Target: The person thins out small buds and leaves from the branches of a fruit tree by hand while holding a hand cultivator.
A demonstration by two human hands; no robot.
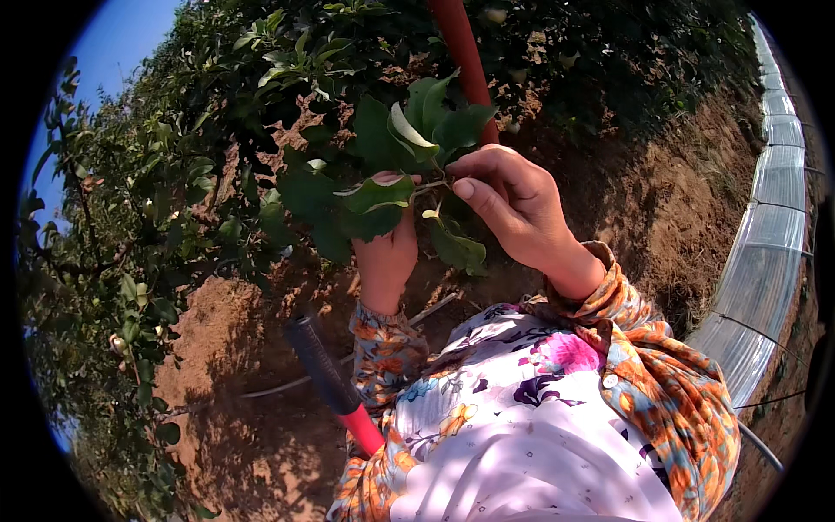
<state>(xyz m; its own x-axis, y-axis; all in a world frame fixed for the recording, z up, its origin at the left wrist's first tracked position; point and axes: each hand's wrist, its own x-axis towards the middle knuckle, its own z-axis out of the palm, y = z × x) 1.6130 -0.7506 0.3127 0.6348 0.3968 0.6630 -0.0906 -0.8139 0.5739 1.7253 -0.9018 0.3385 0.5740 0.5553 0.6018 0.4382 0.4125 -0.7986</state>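
Note:
A leafy fruit-tree shoot [375, 196] with broad green leaves is before me at chest height. My left hand [391, 251] is raised behind its leaves and holds it, though most of the fingers are hidden. Close beside it, my right hand [522, 202] pinches the shoot's thin stem [430, 186] between thumb and forefinger. One leaf [458, 248] hangs below the stem. Against my left sleeve rests a tool handle [326, 368] with a black grip and a red shaft; its other end is out of sight.
A thick red pole [460, 49] rises just beyond my right hand. Dense trees [150, 183] with pale fruit [496, 15] stand ahead and left. Bare soil [652, 196] slopes to a clear plastic-covered tunnel [753, 280] on the right. A thin pale stick [280, 388] lies below.

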